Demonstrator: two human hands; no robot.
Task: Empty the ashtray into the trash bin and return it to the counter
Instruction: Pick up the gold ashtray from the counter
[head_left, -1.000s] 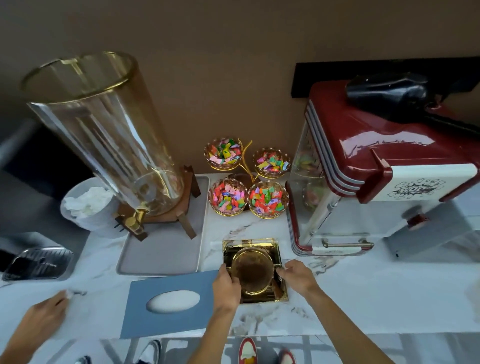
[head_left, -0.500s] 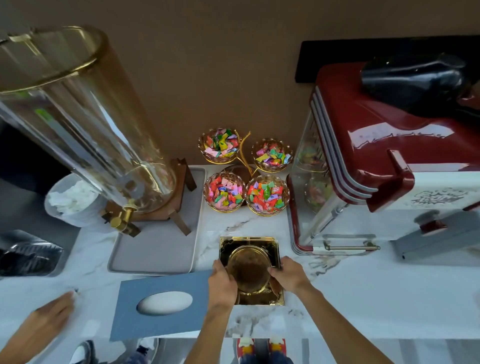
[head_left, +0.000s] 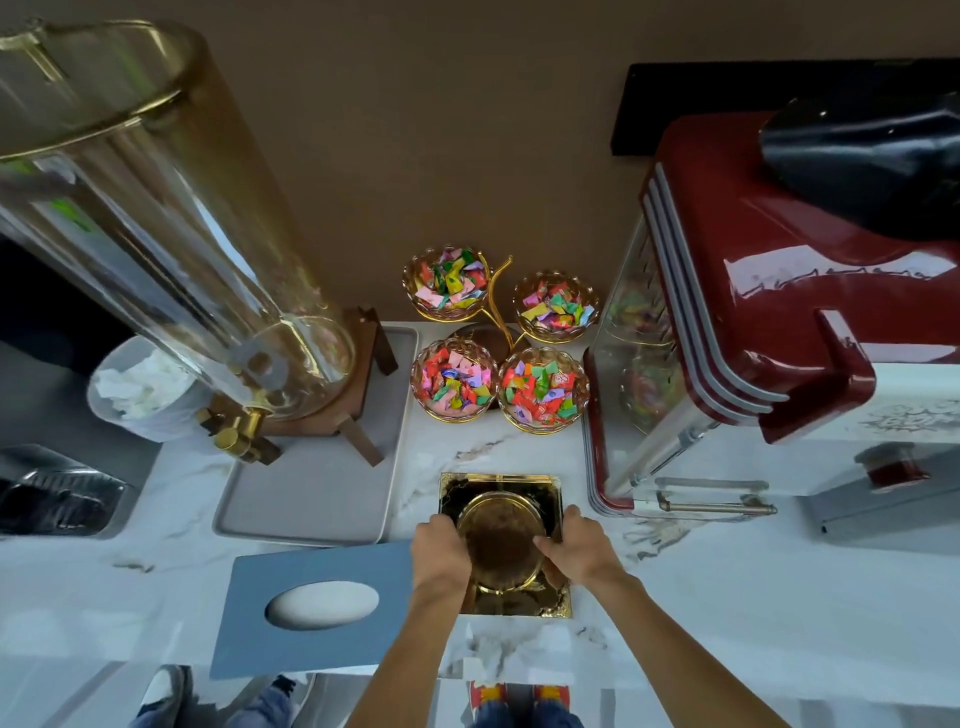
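A gold square ashtray (head_left: 498, 486) with a round gold centre dish (head_left: 501, 540) sits on the white marble counter (head_left: 701, 597) near its front edge. My left hand (head_left: 441, 553) grips the round dish at its left side. My right hand (head_left: 574, 551) grips it at its right side, fingers curled over the rim. A white-lined trash bin (head_left: 140, 389) with crumpled white paper stands off the counter's left end, behind the drink dispenser.
A tall glass drink dispenser (head_left: 171, 234) on a grey tray (head_left: 322, 493) stands left. Several gold bowls of wrapped candy (head_left: 498, 338) sit behind the ashtray. A red popcorn machine (head_left: 779, 338) fills the right. A blue tissue box (head_left: 317, 605) lies beside my left hand.
Both my hands have closed in on the round dish from its sides. The camera has moved closer. Another person's hand at the lower left has left the view.
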